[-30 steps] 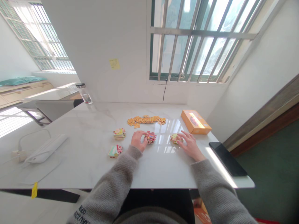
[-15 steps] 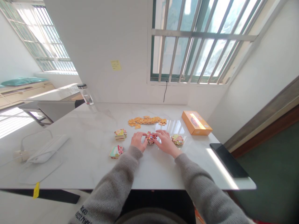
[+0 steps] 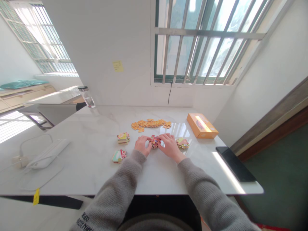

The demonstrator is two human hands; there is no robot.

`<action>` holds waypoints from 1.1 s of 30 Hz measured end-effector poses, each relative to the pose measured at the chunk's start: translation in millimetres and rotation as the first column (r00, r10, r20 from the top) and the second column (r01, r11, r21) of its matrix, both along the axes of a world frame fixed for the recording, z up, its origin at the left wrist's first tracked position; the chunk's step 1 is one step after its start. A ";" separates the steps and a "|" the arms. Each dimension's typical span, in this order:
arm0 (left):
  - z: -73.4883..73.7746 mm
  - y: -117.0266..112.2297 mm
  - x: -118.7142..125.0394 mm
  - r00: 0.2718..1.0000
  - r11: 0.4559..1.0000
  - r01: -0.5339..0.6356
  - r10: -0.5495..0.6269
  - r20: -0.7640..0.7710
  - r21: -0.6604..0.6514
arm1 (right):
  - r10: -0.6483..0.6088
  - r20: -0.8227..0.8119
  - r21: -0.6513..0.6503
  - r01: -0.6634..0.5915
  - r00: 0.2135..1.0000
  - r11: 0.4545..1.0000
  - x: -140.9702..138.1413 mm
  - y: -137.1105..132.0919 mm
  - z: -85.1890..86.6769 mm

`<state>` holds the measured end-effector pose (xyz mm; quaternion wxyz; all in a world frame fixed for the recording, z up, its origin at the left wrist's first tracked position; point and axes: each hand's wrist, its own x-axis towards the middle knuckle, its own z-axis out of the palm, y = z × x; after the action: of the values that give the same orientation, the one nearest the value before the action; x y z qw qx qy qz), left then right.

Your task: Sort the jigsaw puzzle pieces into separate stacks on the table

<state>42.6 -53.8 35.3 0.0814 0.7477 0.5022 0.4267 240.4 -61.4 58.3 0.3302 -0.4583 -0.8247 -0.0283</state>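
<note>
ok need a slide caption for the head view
Left hand and right hand touch a stack of jigsaw pieces on a marble tabletop

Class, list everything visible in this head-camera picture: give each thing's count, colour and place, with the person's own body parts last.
marble table: one, white, across the foreground
loose puzzle pieces: many, orange, in a row toward the table's far side
puzzle piece piles: four, multicoloured, mid-table
box: one, orange, far right of the table
flat device: one, black, at the table's right edge
glass bottle: one, clear with black lid, far left corner
sticky note: one, yellow, on the wall
barred windows: two, bright, ahead and left
left hand: one, bare, on the middle pile
right hand: one, bare, on the middle pile
sleeves: two, grey, reaching in from below
</note>
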 end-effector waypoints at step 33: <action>13.0 -20.2 13.5 0.916 0.883 0.395 -0.399 -0.037 0.253 | 0.021 -0.834 -0.271 -0.443 0.551 0.855 9.9 -16.2 -1.4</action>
<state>56.2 -73.9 48.3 0.0744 0.8353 0.2788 0.4680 250.2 -77.5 56.9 0.5522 -0.3662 -0.6197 0.4207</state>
